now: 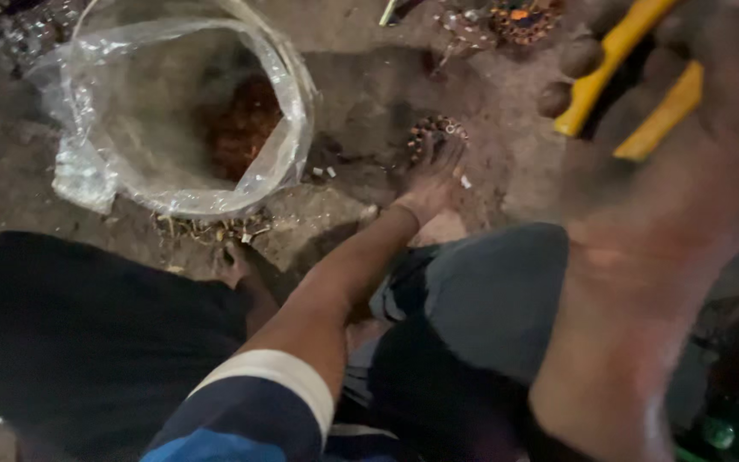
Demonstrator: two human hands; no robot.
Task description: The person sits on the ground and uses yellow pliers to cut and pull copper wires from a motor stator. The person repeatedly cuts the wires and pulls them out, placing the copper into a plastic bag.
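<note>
We reach our left hand [434, 175] down to the dirt floor [369, 103], where a small round coil of copper-coloured wire [434, 130] lies, ringed with pale and dark bits like a wound motor part. It sits on the ground ahead of our knees, right of the bag and just beyond our fingertips. Our left fingers are stretched out and held loosely together, their tips touching or almost touching the coil's near edge; we cannot tell whether they grip it. A few small pale scraps [465, 181] lie just beside the hand.

Our right hand [703, 77] is raised close to the camera at the upper right, blurred, closed around a tool with two yellow handles [613, 60] that slant down to the left. Its forearm fills much of the right side and hides the ground behind it.

To the left of the coil stands a clear plastic bag [87, 171], its mouth rolled open, with reddish-brown copper wire [241, 124] heaped inside. Small debris [215, 229] is scattered at the bag's near edge. At the top edge lies another wound coil [523, 17], with orange and dark parts, well apart from our left hand. Our dark trousers [79, 342] and grey shorts [489, 291] fill the lower part of the view, and a blue and white sleeve [250, 402] covers our left upper arm.
</note>
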